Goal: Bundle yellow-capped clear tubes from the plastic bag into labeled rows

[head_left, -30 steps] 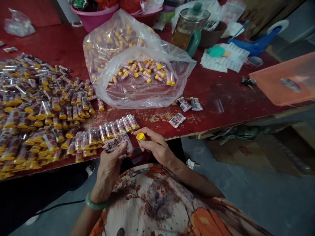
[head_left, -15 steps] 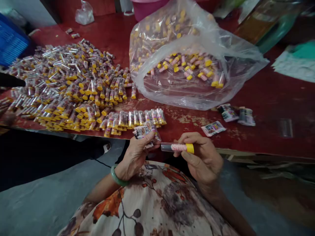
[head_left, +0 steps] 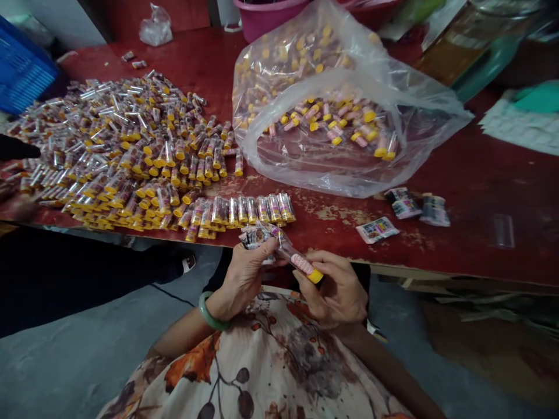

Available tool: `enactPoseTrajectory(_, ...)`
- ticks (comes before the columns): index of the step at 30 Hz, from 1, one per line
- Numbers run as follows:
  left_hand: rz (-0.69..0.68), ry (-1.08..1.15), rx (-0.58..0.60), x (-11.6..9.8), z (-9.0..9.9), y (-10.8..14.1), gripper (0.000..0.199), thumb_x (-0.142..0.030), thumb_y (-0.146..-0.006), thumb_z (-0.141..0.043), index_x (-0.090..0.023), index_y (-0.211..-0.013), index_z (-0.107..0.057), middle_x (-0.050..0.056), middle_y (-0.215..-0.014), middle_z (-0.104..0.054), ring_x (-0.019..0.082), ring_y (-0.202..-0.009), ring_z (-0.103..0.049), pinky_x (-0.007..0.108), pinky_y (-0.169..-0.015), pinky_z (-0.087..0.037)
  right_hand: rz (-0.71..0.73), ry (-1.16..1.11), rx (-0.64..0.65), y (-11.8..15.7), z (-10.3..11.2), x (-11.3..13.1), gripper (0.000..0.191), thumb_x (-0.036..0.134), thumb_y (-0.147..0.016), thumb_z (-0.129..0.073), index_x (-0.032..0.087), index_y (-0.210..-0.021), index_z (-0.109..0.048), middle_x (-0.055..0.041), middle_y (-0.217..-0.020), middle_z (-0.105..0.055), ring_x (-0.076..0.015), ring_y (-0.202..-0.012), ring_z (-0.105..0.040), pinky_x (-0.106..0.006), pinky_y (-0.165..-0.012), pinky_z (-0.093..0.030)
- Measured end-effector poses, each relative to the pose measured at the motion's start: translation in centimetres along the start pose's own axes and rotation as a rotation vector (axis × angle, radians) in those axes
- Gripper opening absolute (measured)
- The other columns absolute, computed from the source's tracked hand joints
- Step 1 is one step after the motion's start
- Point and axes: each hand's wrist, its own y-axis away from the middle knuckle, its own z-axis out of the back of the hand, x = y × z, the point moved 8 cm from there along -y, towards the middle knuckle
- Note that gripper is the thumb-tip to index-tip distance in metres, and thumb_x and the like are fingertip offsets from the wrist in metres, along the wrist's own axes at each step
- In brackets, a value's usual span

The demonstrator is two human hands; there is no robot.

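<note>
My left hand (head_left: 244, 273), a green bangle at its wrist, pinches printed labels (head_left: 254, 236) between thumb and fingers. A clear tube (head_left: 301, 261) with pink contents and a yellow cap lies slanted between my hands, its clear end at my left thumb. The fingers of my right hand (head_left: 334, 286) are closed round the capped end. Just beyond my left hand, a row of labelled tubes (head_left: 251, 210) stands at the table's front edge. Three label packs, one of them a flat pack (head_left: 378, 230), lie to the right.
A big heap of tubes (head_left: 131, 145) covers the left of the red table (head_left: 458, 174). Behind my hands lies an open clear bag (head_left: 314, 180) of capped tubes. An empty clear tube (head_left: 503, 231) lies at right. Another person's dark sleeve (head_left: 17, 148) reaches in at far left.
My right hand has moved left and tilted the tube, bringing its clear end to the labels at my left thumb. The other person's hand at far left has shifted slightly.
</note>
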Motion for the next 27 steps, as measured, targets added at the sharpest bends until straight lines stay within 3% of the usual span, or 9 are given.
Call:
enactPoseTrajectory(5,-0.109,-0.011,0.002,-0.5,0.6,-0.3,0.037,-0.030,-0.051,-0.090,-0.014,-0.076,-0.068,-0.001,-0.071,-0.068,0.011,-0.062,-0.060,0.025,-0.064,-0.051,0.259,0.333,-0.057,0.7,-0.3,2.1,0.048,0.015,-0.070,-0.080,0.025,-0.111,-0.057,-0.0057,-0.099,-0.071,-0.0196,-0.078,-0.070,-0.031,-0.067,-0.060)
enactPoseTrajectory(9,-0.135,-0.014,0.060,-0.6,0.6,-0.3,0.032,-0.026,-0.053,-0.089,-0.015,-0.075,-0.069,-0.002,-0.071,-0.068,0.010,-0.061,-0.059,0.024,-0.064,-0.049,0.428,0.456,0.000,1.3,-1.6,3.1,0.044,0.015,-0.068,-0.081,0.026,-0.105,-0.060,-0.0054,-0.102,-0.071,-0.0190,-0.079,-0.070,-0.029,-0.066,-0.061)
enactPoseTrajectory(13,-0.061,-0.033,0.103,-0.2,0.4,-0.1,0.025,-0.022,-0.055,-0.087,-0.014,-0.071,-0.069,-0.001,-0.068,-0.068,0.009,-0.059,-0.059,0.021,-0.060,-0.048,0.258,0.239,0.000,-0.5,-1.5,2.3,0.048,0.014,-0.075,-0.075,0.024,-0.118,-0.057,-0.0083,-0.105,-0.068,-0.0203,-0.087,-0.067,-0.032,-0.070,-0.060)
enactPoseTrajectory(18,0.031,0.004,0.110,-0.1,0.6,-0.1,0.027,-0.025,-0.055,-0.088,-0.014,-0.073,-0.071,0.000,-0.069,-0.069,0.010,-0.060,-0.062,0.022,-0.062,-0.050,-0.020,-0.144,0.316,-2.5,-2.5,0.4,0.036,0.016,-0.087,-0.059,0.024,-0.122,-0.059,-0.0101,-0.115,-0.062,-0.0227,-0.101,-0.063,-0.037,-0.078,-0.058)
enactPoseTrajectory(21,0.080,-0.010,0.149,0.1,0.4,0.1,0.033,-0.027,-0.050,-0.090,-0.014,-0.074,-0.072,0.002,-0.071,-0.070,0.011,-0.061,-0.063,0.024,-0.064,-0.051,-0.054,-0.177,0.250,-2.9,-1.7,0.0,0.037,0.014,-0.086,-0.058,0.026,-0.121,-0.061,-0.0090,-0.114,-0.063,-0.0210,-0.096,-0.065,-0.034,-0.073,-0.057)
enactPoseTrajectory(27,0.079,-0.067,0.226,0.6,-0.3,0.9,0.034,-0.028,-0.050,-0.090,-0.015,-0.074,-0.071,0.002,-0.069,-0.069,0.012,-0.059,-0.062,0.025,-0.062,-0.050,0.033,-0.146,0.109,-3.1,-1.2,1.6,0.036,0.007,-0.080,-0.063,0.026,-0.111,-0.067,-0.0062,-0.099,-0.069,-0.0192,-0.086,-0.067,-0.032,-0.070,-0.056)
